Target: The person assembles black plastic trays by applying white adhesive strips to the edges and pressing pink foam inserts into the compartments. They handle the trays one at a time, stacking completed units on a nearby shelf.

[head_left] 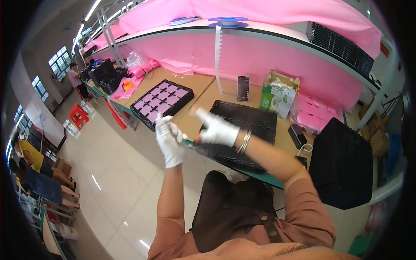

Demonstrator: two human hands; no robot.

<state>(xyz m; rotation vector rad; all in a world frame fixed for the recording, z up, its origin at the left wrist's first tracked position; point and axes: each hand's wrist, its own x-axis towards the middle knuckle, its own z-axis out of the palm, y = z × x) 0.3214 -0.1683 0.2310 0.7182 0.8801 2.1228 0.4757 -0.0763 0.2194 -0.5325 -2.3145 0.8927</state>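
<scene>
Both my hands wear white gloves and are raised over the front edge of the table, a short gap apart. My left hand (170, 142) has its fingers curled; whatever lies in them, if anything, is hidden. Slightly blurred, my right hand (218, 129) stretches toward the left with thumb and fingers apart and bare fingertips showing; nothing is visible in it. Beneath the right hand lies a flat black plastic tray (260, 125). Left of it and beyond the left hand sits another black tray (184, 100) with pink squares (162, 102) in its compartments.
At the table's back stand a phone (243, 89) and a green-white carton (277, 97). Pink trays in clear wrap (316, 113), a small black box (297, 135) and stacked black trays (342, 164) are to the right. A shelf holds a blue reel (228, 21) with a hanging strip.
</scene>
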